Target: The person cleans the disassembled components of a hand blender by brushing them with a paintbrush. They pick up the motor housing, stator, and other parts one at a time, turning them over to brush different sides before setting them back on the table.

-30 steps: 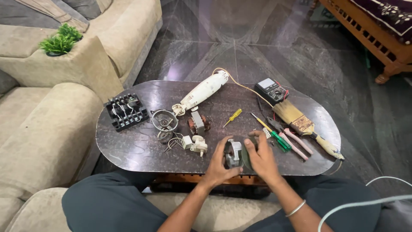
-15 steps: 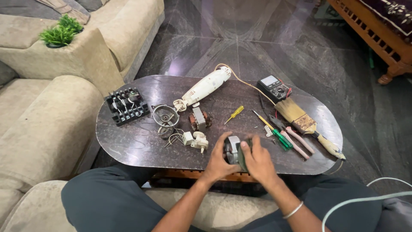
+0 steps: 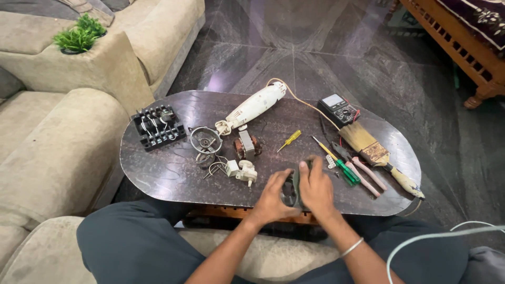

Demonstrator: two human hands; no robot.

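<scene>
Glossy dark stone floor surrounds the oval marble-topped table (image 3: 158, 168). At its six o'clock edge I see my left hand (image 3: 273, 199) and right hand (image 3: 317, 188) clasping a dark, boxy part (image 3: 291, 188), possibly metal. At twelve o'clock lies a white plastic appliance body (image 3: 255, 107).

Yellow screwdriver (image 3: 290, 139), white housing (image 3: 255, 107), dark marbled table (image 3: 173, 168)

I note the small dark part (image 3: 290, 188) is mostly hidden between my hands (image 3: 297, 192); its make-up is indiscernible. The pale cable (image 3: 436, 236) runs off the right edge.
</scene>
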